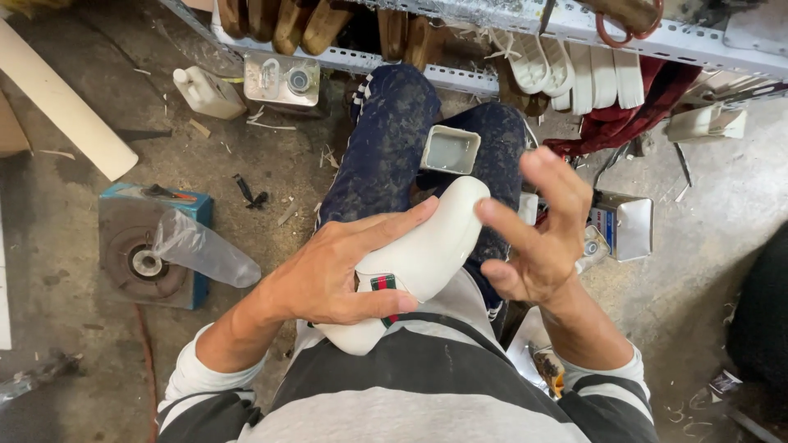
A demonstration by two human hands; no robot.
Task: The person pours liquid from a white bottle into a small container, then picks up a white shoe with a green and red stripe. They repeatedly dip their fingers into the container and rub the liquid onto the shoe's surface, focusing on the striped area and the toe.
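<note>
Concrete floor [246,164] is covered in shavings. A metal rack [492,33] up top keeps wooden and white soles off the ground. A white shoe last [435,246] lies in the person's lap, braced against the belly. Left hand [328,279] wraps it from the side, fingers closed around it for grip. Right hand [538,238] is spread open, holding nothing, fingertips just beside the toe. A small white tub [449,150] rests on the knees within reach.

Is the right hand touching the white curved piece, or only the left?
Apart. The head view shows the right hand open, floor and trouser visible between its fingers and the white curved piece. The left hand grips it.
</note>
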